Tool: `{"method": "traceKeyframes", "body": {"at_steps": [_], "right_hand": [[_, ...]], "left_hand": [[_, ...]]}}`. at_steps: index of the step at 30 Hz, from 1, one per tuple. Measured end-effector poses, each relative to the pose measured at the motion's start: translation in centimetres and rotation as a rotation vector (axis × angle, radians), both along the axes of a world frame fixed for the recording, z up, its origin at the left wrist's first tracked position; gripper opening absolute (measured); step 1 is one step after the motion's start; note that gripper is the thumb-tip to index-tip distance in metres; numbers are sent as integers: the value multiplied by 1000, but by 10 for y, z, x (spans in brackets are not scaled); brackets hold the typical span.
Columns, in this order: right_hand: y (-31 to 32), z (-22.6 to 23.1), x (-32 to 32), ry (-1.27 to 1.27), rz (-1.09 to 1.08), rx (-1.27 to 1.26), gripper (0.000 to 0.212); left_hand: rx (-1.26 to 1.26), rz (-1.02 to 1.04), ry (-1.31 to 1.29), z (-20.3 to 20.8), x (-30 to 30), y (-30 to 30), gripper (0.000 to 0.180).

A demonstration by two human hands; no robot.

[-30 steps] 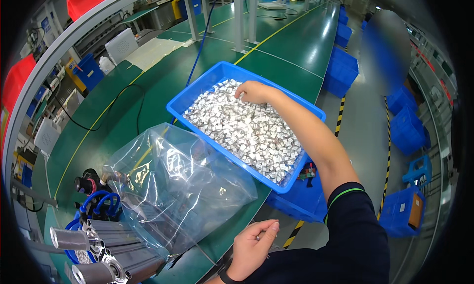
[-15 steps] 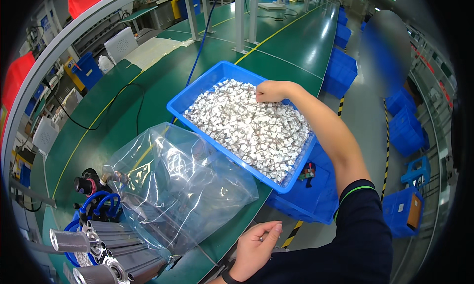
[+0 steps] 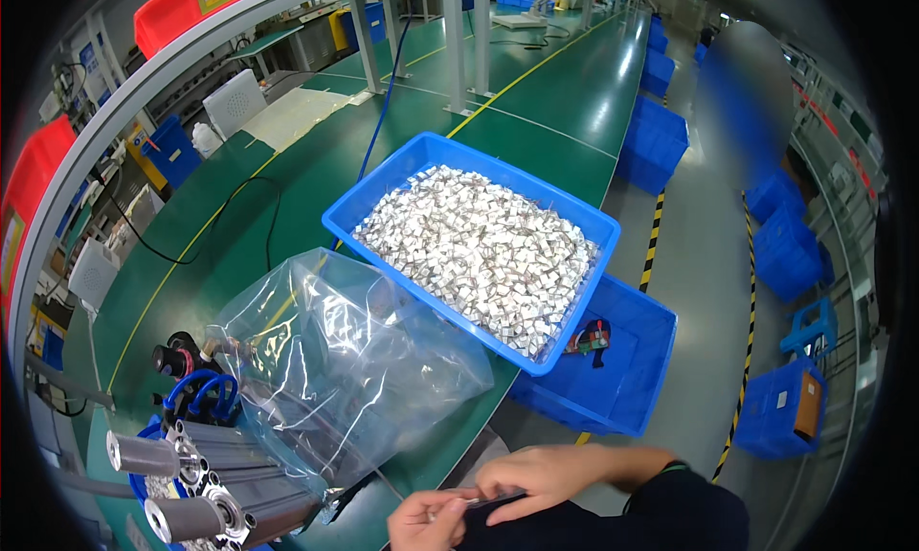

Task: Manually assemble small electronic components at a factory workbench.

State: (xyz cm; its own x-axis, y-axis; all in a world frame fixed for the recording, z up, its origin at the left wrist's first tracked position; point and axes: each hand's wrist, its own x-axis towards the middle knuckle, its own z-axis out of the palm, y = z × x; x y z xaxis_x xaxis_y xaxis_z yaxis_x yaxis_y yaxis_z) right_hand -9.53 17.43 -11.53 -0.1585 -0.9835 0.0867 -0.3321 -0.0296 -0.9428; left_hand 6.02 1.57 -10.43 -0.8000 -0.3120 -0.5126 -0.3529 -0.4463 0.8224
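Note:
My left hand is at the lower edge, its fingers pinched around something too small to make out. Close beside it, my right hand reaches in from the right with bent fingers, its fingertips near the left hand's pinch; what they grip, if anything, is hidden. Beyond both hands stands a blue tray, holding a wide heap of small white block-shaped parts with thin wire leads. A large clear plastic bag lies crumpled along the tray's near left side.
A machine with metal cylinders and blue hoses stands at the lower left. Below the tray's right end sits a blue bin holding a small dark item. The green bench runs away from me, with grey posts. Blue bins line the aisle.
My right hand has left the heap in the tray and come back down beside my left hand. The left hand has shifted lower and to the left.

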Motion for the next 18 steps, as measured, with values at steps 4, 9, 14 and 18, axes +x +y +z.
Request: {"method": "traceKeyframes", "body": {"at_steps": [4,9,14,18], "right_hand": [[-27,-44,50,-411,-125,-23,26],[-48,-50,69,-180,-118,-137,18],[-59,-49,82,-81,-110,-279,17],[-63,-54,90,-53,-126,-327,19]], "left_hand": [[175,170,-48,6,18,-12,10],[229,278,-91,2,39,-13,14],[278,300,-51,-2,59,-18,17],[311,293,-56,-10,72,-24,21]]}}
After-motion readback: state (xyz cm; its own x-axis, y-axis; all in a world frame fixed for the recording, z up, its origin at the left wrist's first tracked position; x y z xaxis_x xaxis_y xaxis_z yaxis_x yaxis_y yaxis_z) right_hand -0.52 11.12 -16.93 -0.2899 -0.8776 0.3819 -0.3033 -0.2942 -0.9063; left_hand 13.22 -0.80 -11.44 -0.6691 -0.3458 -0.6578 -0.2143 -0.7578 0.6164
